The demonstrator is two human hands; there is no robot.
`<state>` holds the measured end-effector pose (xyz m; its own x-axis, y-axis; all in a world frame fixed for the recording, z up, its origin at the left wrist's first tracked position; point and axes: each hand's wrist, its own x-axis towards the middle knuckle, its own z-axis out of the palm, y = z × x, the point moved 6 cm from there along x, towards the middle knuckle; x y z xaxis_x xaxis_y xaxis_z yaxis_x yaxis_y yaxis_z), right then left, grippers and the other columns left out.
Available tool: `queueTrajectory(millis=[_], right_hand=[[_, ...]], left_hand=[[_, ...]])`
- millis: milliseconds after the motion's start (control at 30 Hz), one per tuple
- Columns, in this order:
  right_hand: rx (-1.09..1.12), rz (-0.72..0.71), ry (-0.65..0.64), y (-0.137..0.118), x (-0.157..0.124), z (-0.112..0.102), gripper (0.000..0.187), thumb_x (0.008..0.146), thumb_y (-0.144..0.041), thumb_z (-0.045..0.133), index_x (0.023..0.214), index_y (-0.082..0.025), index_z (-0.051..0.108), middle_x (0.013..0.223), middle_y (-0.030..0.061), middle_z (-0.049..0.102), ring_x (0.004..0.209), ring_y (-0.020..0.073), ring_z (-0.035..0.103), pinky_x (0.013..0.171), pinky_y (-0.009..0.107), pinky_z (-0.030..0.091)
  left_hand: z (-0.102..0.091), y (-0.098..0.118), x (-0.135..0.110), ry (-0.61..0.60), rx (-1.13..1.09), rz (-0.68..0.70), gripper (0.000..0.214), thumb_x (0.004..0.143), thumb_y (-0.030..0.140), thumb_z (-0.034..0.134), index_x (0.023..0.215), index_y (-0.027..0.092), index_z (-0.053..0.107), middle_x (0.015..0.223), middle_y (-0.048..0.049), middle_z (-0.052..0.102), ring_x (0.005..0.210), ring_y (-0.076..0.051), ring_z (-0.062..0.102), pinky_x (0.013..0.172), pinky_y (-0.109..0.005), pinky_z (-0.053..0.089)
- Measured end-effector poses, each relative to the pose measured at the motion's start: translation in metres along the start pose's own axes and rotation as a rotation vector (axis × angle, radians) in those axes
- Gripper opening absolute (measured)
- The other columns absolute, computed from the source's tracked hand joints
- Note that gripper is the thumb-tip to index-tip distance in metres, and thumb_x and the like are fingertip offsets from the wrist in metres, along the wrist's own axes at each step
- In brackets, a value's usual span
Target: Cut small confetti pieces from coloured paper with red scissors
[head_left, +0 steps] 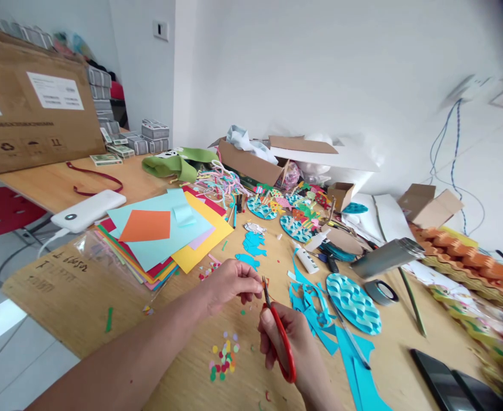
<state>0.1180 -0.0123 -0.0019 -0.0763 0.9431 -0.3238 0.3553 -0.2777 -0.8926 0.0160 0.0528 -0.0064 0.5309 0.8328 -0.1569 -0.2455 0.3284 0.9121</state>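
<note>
While your left hand (236, 282) pinches thumb and fingertips together, seemingly on a small orange scrap (267, 280) near the centre of the frame, your right hand (300, 331) curls closed around the red scissors (286, 345), lower right of centre. The blades point up right beside those left fingertips — a slipping pinch could send the cut astray or nick your skin. I cannot tell how far the blades are parted. A careless sweep of either hand could scatter the paper dots (223, 361) at bottom centre.
</note>
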Motion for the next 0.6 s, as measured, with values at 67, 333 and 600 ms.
queueTrajectory(millis=[67,333,600], right_hand=[[0.000,0.017,-0.003,0.0002,0.0001,-0.0004,0.047,0.069,-0.061,0.055,0.059,-0.017,0.042,0.041,-0.0039,0.051,0.027,0.0053,0.044,0.029,0.013,0.026],[0.019,0.004,0.005,0.0032,0.0033,-0.0020,0.045,0.068,-0.059,0.057,0.058,-0.017,0.044,0.042,-0.0029,0.054,0.027,0.0069,0.046,0.028,0.014,0.028],[0.024,-0.020,0.008,0.0005,0.0036,-0.0004,0.045,0.070,-0.060,0.054,0.063,-0.016,0.047,0.042,-0.0030,0.053,0.030,0.0073,0.048,0.031,0.015,0.030]], left_hand=[[0.0001,0.0006,-0.0006,0.011,-0.015,-0.010,0.009,0.059,0.019,0.060,0.063,0.012,0.057,0.054,0.0017,0.056,0.046,-0.007,0.046,0.047,-0.020,0.035],[0.0005,-0.0030,0.0015,0.008,-0.013,0.005,0.013,0.059,0.021,0.062,0.066,0.012,0.058,0.057,-0.0001,0.059,0.046,-0.007,0.047,0.045,-0.020,0.034],[0.0006,-0.0026,0.0027,-0.008,0.013,0.036,0.013,0.061,0.022,0.062,0.067,0.011,0.059,0.055,0.0012,0.056,0.046,-0.006,0.046,0.046,-0.019,0.035]])
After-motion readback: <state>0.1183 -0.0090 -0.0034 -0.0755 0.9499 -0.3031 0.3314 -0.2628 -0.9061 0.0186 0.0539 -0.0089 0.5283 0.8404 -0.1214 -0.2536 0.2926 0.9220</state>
